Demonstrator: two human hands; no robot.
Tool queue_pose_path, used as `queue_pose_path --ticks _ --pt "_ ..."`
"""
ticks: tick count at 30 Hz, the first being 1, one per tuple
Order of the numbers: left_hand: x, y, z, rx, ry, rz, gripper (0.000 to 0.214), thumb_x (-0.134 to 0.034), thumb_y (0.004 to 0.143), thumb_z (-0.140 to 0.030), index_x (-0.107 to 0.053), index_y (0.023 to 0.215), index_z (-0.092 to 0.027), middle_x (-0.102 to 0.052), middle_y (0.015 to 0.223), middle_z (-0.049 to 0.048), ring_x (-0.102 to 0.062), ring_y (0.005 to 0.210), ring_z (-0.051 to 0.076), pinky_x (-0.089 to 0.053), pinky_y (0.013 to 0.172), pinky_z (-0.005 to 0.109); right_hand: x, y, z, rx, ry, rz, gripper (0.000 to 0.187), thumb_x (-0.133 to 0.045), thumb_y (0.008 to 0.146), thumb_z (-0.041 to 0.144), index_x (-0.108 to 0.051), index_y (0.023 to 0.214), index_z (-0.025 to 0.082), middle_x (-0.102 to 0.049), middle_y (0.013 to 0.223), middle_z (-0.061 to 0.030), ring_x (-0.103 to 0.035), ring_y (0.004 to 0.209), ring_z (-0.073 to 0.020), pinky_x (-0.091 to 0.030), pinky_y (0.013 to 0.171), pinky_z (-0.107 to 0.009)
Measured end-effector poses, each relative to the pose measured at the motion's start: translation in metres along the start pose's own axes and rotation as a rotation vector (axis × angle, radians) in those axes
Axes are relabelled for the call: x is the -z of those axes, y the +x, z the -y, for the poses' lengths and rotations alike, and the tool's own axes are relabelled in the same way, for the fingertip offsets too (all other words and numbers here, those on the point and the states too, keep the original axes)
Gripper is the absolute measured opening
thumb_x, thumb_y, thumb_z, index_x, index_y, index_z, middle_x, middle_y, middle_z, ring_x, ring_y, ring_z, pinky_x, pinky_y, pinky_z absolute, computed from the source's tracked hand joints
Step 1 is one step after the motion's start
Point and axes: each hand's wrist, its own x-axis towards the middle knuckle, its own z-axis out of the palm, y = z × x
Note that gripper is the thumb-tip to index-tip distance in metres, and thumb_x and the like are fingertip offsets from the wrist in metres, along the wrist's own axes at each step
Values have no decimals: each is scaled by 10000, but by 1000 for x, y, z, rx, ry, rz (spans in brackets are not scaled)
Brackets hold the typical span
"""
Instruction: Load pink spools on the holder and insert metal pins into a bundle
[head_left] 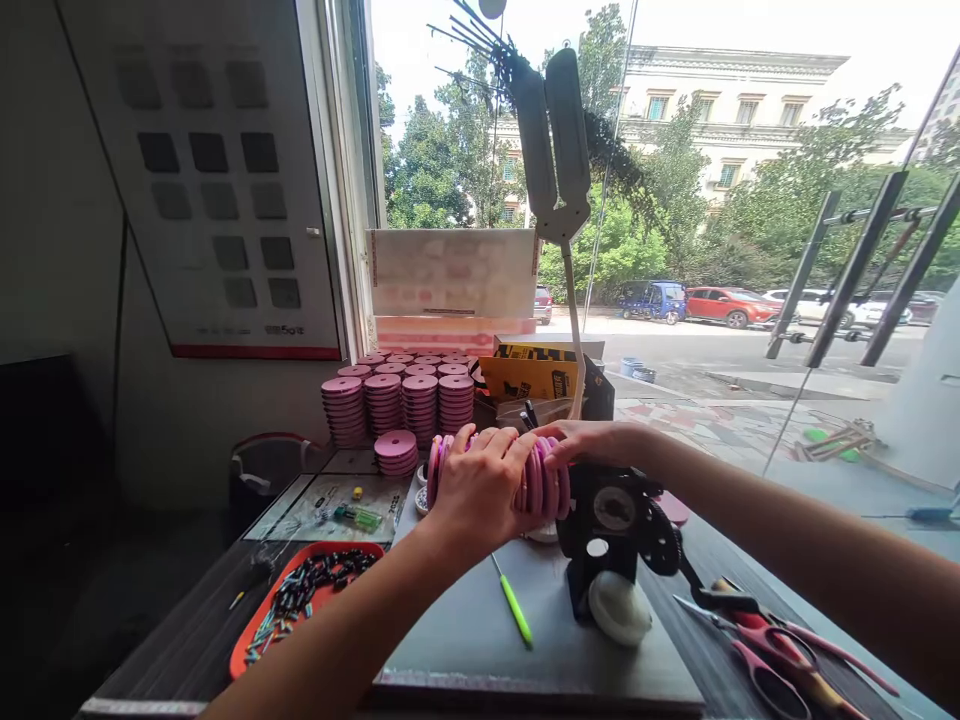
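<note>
A row of pink round spools (pixel 553 490), lying on its side, is held just above the grey work board. My left hand (pixel 484 470) is wrapped over its middle, fingers closed around the spools. At the right end, my right hand (pixel 574 440) has its thumb and fingers on the last spools; its fingertips are partly hidden. Close below the right hand stands a small black cranked device (pixel 611 520) with a gear and a white rounded part (pixel 619 608). A green-handled thin tool (pixel 515 610) lies on the board (pixel 450 640) below the hands.
Stacks of pink spools (pixel 382 405) stand at the back left, with a shorter stack (pixel 395 453) in front. An orange tray (pixel 244 650) holds many small dark pieces. Scissors (pixel 772 650) lie at right. Behind are a yellow-black box (pixel 529 375), a lamp-like stand (pixel 571 290) and the window.
</note>
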Motion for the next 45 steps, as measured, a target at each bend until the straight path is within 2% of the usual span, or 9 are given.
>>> queue_pose_path --ticks 5,13,18,22,27,31,34,38,45 --pt "-4 1 3 8 4 -38 666 -715 601 -443 -545 1194 -192 -594 1221 106 -536 1078 304 -300 986 500 4 -1 3 6 -33 -13 254 -632 640 315 -586 831 154 -613 781 34 -568 815 -153 -409 779 -241" --pt "-19 3 15 -67 113 -248 594 -566 674 -605 -606 1124 -219 -684 1091 72 -620 946 302 -377 911 474 17 8 -2 -36 -64 3 469 -727 573 381 -602 981 187 -607 865 37 -549 834 -154 -416 734 -228" --pt "-28 -2 35 -185 209 -218 524 -479 807 -340 -438 1328 -304 -650 1174 10 -633 976 271 -393 913 442 20 5 -1 -193 -74 -40 627 -766 520 413 -593 1098 244 -633 974 26 -565 936 -202 -443 769 -242" --pt "-29 -4 42 -187 205 -181 594 -472 813 -342 -328 1389 -343 -634 1194 -25 -633 989 272 -432 906 433 24 5 -2 -264 -45 -42 709 -793 481 359 -565 1150 288 -633 1051 46 -548 1034 -229 -444 836 -258" --pt "-29 1 37 -198 246 -205 475 -454 802 -229 -499 1271 -293 -670 1139 12 -638 968 250 -431 905 411 24 8 2 -261 -82 -51 710 -792 478 353 -573 1148 263 -633 1016 49 -531 1056 -236 -413 890 -270" --pt "-21 7 23 -114 105 -185 532 -589 686 -453 -590 1146 -184 -676 1113 88 -623 963 305 -408 932 496 21 6 10 -151 -113 7 695 -749 554 406 -533 1178 190 -609 1042 -9 -535 1023 -229 -430 856 -294" --pt "-12 8 11 -4 50 -94 717 -678 600 -466 -529 1213 -123 -651 1148 119 -577 1046 332 -349 978 567 13 -3 21 -34 -325 -174 662 -719 608 445 -512 1180 182 -580 1103 -48 -526 1035 -220 -420 876 -320" --pt "-3 -3 2 20 94 -79 944 -792 474 -436 -447 1275 -74 -558 1262 188 -474 1167 375 -318 983 606 -10 -17 38 198 -877 -449 166 -615 750 256 -629 906 201 -619 1029 -43 -563 958 -189 -406 871 -333" --pt "14 -40 14 101 142 -287 699 -734 634 -353 -435 1229 -140 -587 1203 142 -465 1166 330 -315 993 531 -35 -18 47 263 -1472 -471 128 -591 785 162 -630 668 199 -655 778 -12 -579 828 -161 -390 803 -316"
